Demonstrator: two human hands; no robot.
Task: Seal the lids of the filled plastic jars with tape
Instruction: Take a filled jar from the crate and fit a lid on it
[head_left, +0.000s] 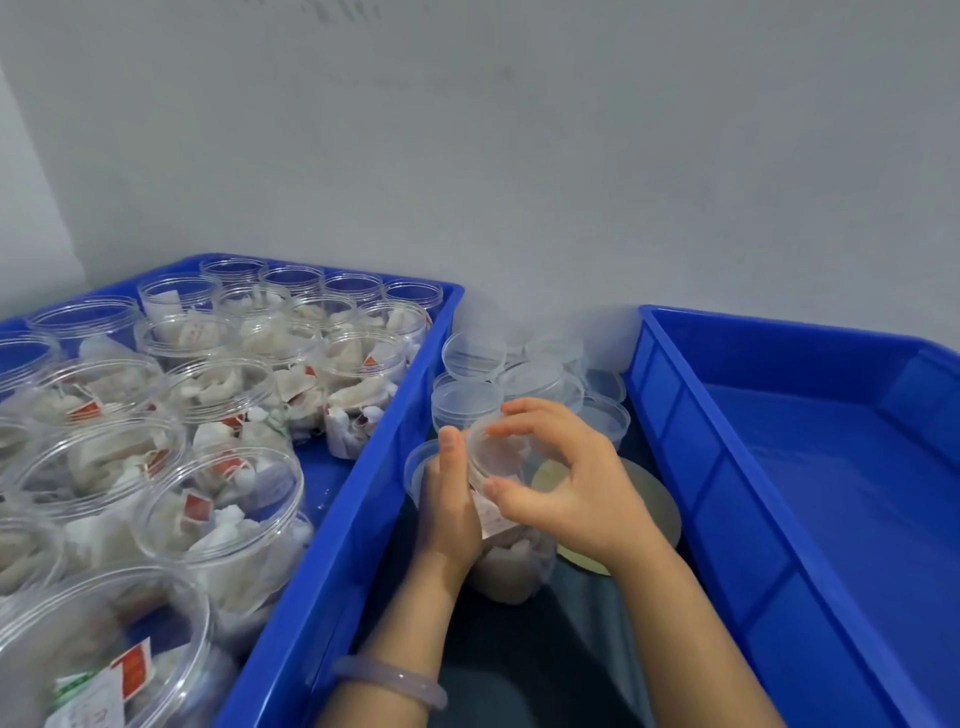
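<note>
Here we are between the two trays, and the filled jar (506, 561) is up in both hands over the dark gap. Its long axis runs close to upright, base down toward the person and lid (496, 454) on top, turned up toward the camera; the exact lean is hard to judge. The left hand (449, 501) has a full grip on the jar's side, fingers wrapped round it and thumb lying up against the lid's edge. The right hand (569, 483) comes over the top, fingers and thumb curled round the lid's rim, a narrow pinching grip on the lid itself. A pale bracelet (389, 680) sits on the left wrist. Just behind the hands stand stacks of clear spare lids (467, 402). Under the right hand lies a round flat disc (652, 501), and I cannot tell what it is. The left blue tray (358, 483) is packed with open jars (223, 499) full of white sachets, and the right blue tray (727, 467) sits just beside the right forearm.
</note>
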